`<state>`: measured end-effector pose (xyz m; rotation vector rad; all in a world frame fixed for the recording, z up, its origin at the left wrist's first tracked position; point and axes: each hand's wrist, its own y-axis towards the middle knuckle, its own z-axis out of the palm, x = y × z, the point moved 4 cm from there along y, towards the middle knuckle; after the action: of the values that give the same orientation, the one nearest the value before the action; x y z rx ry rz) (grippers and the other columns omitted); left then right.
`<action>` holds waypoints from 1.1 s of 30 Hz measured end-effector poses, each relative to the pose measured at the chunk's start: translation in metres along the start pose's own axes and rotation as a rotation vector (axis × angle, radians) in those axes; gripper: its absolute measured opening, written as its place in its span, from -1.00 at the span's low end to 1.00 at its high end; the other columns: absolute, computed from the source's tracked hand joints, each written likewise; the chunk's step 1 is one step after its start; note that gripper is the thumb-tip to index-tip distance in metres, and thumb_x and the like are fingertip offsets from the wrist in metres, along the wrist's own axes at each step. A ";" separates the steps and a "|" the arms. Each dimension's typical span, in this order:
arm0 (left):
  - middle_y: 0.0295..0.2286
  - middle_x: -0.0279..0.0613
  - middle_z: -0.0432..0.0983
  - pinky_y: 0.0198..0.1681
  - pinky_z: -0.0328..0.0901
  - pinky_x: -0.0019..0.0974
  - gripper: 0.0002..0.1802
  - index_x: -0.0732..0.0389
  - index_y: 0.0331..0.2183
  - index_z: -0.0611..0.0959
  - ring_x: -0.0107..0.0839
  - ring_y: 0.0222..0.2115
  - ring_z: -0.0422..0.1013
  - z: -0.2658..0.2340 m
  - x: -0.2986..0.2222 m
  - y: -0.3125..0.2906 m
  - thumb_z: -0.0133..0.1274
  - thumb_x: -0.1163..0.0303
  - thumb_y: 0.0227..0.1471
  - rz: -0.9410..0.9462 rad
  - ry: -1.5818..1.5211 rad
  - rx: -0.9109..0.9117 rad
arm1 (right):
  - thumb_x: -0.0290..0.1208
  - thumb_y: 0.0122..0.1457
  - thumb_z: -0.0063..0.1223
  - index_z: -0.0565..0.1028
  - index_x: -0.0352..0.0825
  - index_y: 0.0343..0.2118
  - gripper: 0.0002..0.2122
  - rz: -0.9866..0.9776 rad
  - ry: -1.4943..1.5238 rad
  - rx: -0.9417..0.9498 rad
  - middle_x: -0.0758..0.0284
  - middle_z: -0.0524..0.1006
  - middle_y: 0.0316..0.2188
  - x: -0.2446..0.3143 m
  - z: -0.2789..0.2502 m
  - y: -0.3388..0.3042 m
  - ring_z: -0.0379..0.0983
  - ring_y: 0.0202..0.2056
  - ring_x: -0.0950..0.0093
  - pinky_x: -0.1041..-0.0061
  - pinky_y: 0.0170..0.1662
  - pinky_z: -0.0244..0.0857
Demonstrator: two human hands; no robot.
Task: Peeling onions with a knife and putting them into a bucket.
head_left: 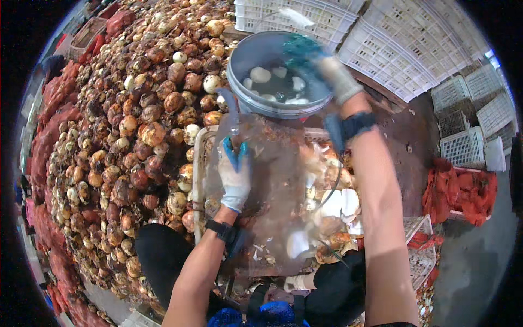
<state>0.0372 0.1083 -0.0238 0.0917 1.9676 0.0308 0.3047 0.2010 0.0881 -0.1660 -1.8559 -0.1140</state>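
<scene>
My left hand (235, 173), in a white glove with blue-green fingertips, is closed round a curved knife (233, 111) whose blade points away from me. It is above the left part of a brownish board (272, 185). My right hand (316, 57), in a similar glove, is over the right side of a grey-white bucket (239, 94); motion smears its fingers. Several pale peeled onions (260, 74) lie in the bucket. Right of the board are white peeled onion pieces (340, 203) and loose onion skins (327, 158).
A large heap of unpeeled onions (131, 141) fills the left. White plastic crates (392, 49) are stacked at the far right, with smaller crates (463, 144) beyond. Red mesh sacks (460, 193) lie on the right; more red sacks (54, 125) line the far left.
</scene>
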 end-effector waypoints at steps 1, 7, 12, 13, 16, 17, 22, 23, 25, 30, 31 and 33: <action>-0.04 0.10 0.36 0.05 0.16 -0.22 -0.45 0.41 0.04 0.30 -0.20 0.00 0.29 0.005 -0.008 -0.003 -0.01 0.31 0.09 0.000 -0.016 0.000 | -0.35 0.18 -0.03 0.44 -0.39 -0.14 -0.74 -0.070 0.396 -0.178 0.31 0.52 -0.29 -0.015 -0.047 0.021 0.45 -0.32 0.51 0.50 -0.27 0.37; -0.20 0.17 0.43 -0.15 0.28 -0.08 -0.45 0.29 0.01 0.34 0.07 -0.20 0.38 -0.008 0.019 0.003 0.02 0.21 0.04 0.035 0.060 -0.022 | -0.38 0.16 0.03 0.42 -0.38 -0.04 -0.68 -0.098 0.135 -0.055 0.28 0.50 -0.14 -0.010 0.033 -0.052 0.43 -0.20 0.52 0.53 -0.14 0.31; -0.27 0.15 0.44 -0.18 0.28 -0.04 -0.57 0.18 -0.08 0.35 0.11 -0.23 0.38 -0.005 -0.004 -0.009 0.03 0.29 0.01 0.030 -0.143 0.120 | -0.30 0.16 0.03 0.38 -0.34 -0.02 -0.64 0.083 0.105 0.173 0.40 0.47 -0.22 -0.026 0.112 -0.132 0.34 -0.24 0.62 0.61 -0.19 0.25; -0.29 0.14 0.45 -0.19 0.29 -0.03 -0.59 0.17 -0.10 0.36 0.11 -0.23 0.38 -0.009 -0.005 -0.017 0.04 0.32 -0.01 0.026 -0.192 0.152 | -0.30 0.16 0.04 0.38 -0.32 -0.01 -0.64 0.069 0.038 0.187 0.45 0.46 -0.23 -0.032 0.123 -0.136 0.33 -0.26 0.66 0.64 -0.22 0.24; -0.29 0.15 0.43 -0.18 0.30 -0.04 -0.48 0.16 -0.06 0.31 0.06 -0.22 0.38 -0.031 -0.039 -0.033 0.07 0.33 -0.09 0.101 -0.051 0.259 | -0.30 0.19 -0.01 0.37 -0.34 -0.02 -0.66 0.155 0.192 0.194 0.43 0.45 -0.23 -0.016 0.147 -0.160 0.38 -0.27 0.65 0.63 -0.21 0.31; -0.26 0.15 0.42 -0.16 0.30 -0.03 -0.45 0.16 -0.04 0.30 0.07 -0.20 0.38 -0.034 -0.048 -0.035 0.08 0.30 -0.09 0.120 -0.036 0.285 | -0.28 0.20 -0.02 0.39 -0.33 -0.03 -0.67 0.131 0.335 0.121 0.45 0.45 -0.26 -0.008 0.148 -0.166 0.37 -0.29 0.67 0.65 -0.24 0.31; -0.15 0.09 0.36 -0.10 0.29 -0.09 -0.38 0.21 -0.04 0.36 0.02 -0.15 0.36 -0.092 -0.083 -0.025 0.14 0.17 -0.13 0.499 0.069 0.221 | -0.38 0.20 -0.07 0.46 -0.33 -0.17 -0.80 -0.008 0.225 0.071 0.40 0.49 -0.30 0.036 0.129 -0.180 0.41 -0.33 0.57 0.61 -0.25 0.29; -0.14 0.08 0.36 -0.08 0.29 -0.12 -0.38 0.21 -0.05 0.40 -0.02 -0.14 0.36 -0.124 -0.093 -0.016 0.16 0.15 -0.14 0.652 0.060 0.086 | -0.39 0.21 -0.08 0.45 -0.33 -0.16 -0.81 0.035 0.414 0.018 0.36 0.50 -0.29 0.048 0.126 -0.191 0.43 -0.31 0.53 0.55 -0.20 0.30; -0.15 0.02 0.41 -0.09 0.30 -0.22 -0.43 0.24 -0.08 0.47 -0.15 -0.18 0.41 -0.171 -0.096 0.009 0.19 0.18 -0.14 0.410 0.090 0.124 | -0.41 0.21 -0.08 0.41 -0.33 -0.12 -0.79 0.079 0.599 -0.074 0.36 0.49 -0.31 0.039 0.118 -0.213 0.43 -0.35 0.54 0.55 -0.26 0.32; -0.26 -0.33 0.50 -0.27 0.31 -0.52 -0.62 0.22 -0.10 0.49 -0.60 -0.32 0.39 -0.268 -0.013 0.054 0.09 0.34 0.02 0.055 -0.205 -0.003 | -0.35 0.19 -0.03 0.34 -0.35 -0.04 -0.69 0.293 0.346 0.051 0.38 0.49 -0.39 0.002 0.132 -0.275 0.35 -0.56 0.65 0.68 -0.56 0.24; -0.26 -0.37 0.49 -0.30 0.30 -0.54 -0.64 0.22 -0.10 0.49 -0.65 -0.33 0.38 -0.288 0.015 0.050 0.08 0.36 0.03 0.030 -0.266 -0.017 | -0.35 0.19 -0.03 0.34 -0.36 -0.04 -0.69 0.326 0.316 0.118 0.38 0.50 -0.41 -0.008 0.143 -0.281 0.34 -0.58 0.65 0.68 -0.56 0.24; -0.27 -0.34 0.50 -0.32 0.30 -0.53 -0.64 0.24 -0.10 0.49 -0.64 -0.35 0.37 -0.314 0.078 0.038 0.08 0.37 0.02 -0.029 -0.047 -0.080 | -0.37 0.18 -0.02 0.34 -0.37 -0.04 -0.69 0.366 0.326 0.182 0.38 0.51 -0.41 -0.021 0.157 -0.288 0.33 -0.61 0.66 0.67 -0.56 0.23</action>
<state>-0.2806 0.1592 0.0291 0.0113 1.9182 0.0881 0.1128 -0.0578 0.0248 -0.3362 -1.4756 0.2662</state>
